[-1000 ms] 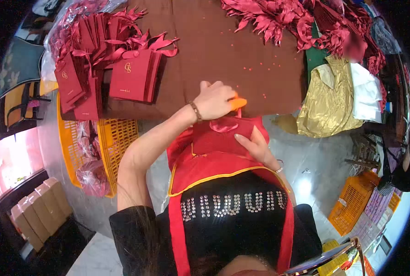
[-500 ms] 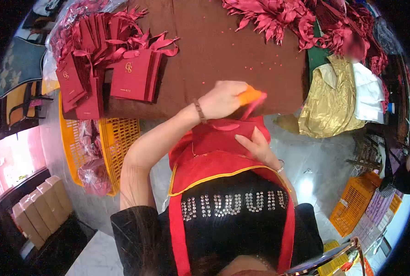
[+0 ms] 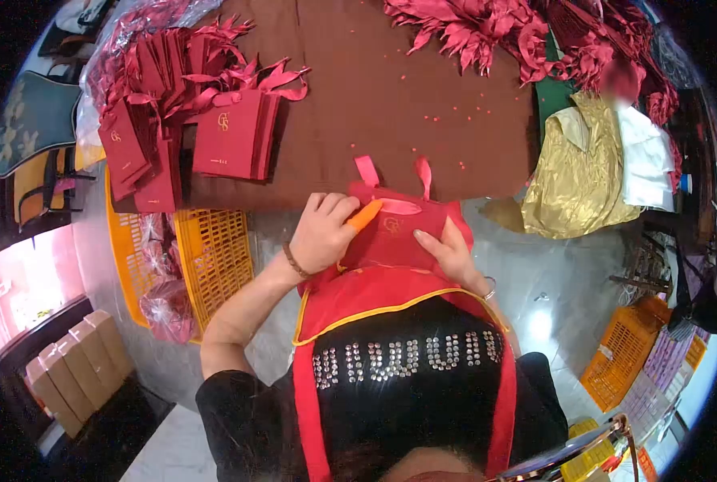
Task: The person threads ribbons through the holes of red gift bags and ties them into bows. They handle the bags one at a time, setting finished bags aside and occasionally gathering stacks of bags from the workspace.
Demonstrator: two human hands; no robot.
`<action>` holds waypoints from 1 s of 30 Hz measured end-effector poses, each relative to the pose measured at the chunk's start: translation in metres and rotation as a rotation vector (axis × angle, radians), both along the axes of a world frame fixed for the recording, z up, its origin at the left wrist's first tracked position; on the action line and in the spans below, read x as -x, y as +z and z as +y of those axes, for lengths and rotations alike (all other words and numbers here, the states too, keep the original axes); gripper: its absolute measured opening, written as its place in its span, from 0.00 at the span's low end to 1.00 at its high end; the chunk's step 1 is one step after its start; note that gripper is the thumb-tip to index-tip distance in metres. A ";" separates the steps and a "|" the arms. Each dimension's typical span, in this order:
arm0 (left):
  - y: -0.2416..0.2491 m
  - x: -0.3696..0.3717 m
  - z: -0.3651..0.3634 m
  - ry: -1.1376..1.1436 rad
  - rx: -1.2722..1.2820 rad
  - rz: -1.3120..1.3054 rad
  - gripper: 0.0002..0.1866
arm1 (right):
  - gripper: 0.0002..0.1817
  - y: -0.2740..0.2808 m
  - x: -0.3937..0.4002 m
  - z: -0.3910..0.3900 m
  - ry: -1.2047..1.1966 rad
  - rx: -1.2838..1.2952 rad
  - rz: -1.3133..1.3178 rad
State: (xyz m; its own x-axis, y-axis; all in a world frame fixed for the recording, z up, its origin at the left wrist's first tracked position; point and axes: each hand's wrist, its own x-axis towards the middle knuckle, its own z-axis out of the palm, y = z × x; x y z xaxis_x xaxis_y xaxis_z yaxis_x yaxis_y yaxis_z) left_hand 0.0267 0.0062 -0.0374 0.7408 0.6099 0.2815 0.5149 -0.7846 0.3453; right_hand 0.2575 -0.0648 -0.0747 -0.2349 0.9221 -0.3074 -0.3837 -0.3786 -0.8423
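Note:
A flat red paper gift bag (image 3: pixel 392 231) with gold lettering is held in front of my red apron, at the table's near edge. A ribbon loop (image 3: pixel 399 206) lies across its upper face, and two loose ribbon ends stick up beyond its top. My left hand (image 3: pixel 320 234) is closed at the bag's upper left, its orange-covered digit (image 3: pixel 366 217) pressed on the face beside the loop. At the right edge, my right hand (image 3: pixel 452 253) grips the bag, thumb on the front and fingers mostly hidden behind.
Finished-looking red bags (image 3: pixel 231 135) with ribbons are piled at the table's left. Bunches of red ribbon (image 3: pixel 471 36) lie at the far right, near a gold cloth (image 3: pixel 575 177). Small red bits dot the brown tablecloth (image 3: pixel 326 104). Yellow crates (image 3: pixel 218 249) stand on the floor.
My left hand has drawn back down and left from above the table to the bag's upper left. The bag's face has turned up, showing its gold lettering and ribbon loop.

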 end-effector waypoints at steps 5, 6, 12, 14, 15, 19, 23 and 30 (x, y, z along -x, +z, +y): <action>-0.010 0.002 0.001 0.042 0.108 -0.097 0.17 | 0.22 0.002 0.002 0.002 -0.009 0.025 0.002; -0.010 0.002 0.007 0.108 0.129 -0.246 0.18 | 0.22 0.001 0.001 0.001 0.002 0.010 -0.010; 0.025 -0.010 0.049 0.461 0.944 -0.317 0.25 | 0.19 0.011 0.001 0.005 0.112 -0.082 -0.085; 0.025 -0.011 0.060 0.293 1.106 -0.328 0.29 | 0.18 0.017 0.000 0.006 0.151 -0.111 -0.102; 0.025 -0.011 0.064 0.119 1.263 -0.332 0.34 | 0.18 0.020 0.000 0.007 0.164 -0.100 -0.081; 0.033 -0.022 0.071 0.097 1.626 -0.620 0.32 | 0.20 0.019 -0.003 0.006 0.224 -0.080 -0.077; 0.036 -0.035 0.073 -0.147 1.744 -0.493 0.29 | 0.20 0.020 -0.011 0.012 0.365 -0.160 -0.164; 0.029 -0.041 0.077 -0.306 1.445 -0.355 0.26 | 0.18 0.021 -0.003 0.015 0.307 -0.119 -0.146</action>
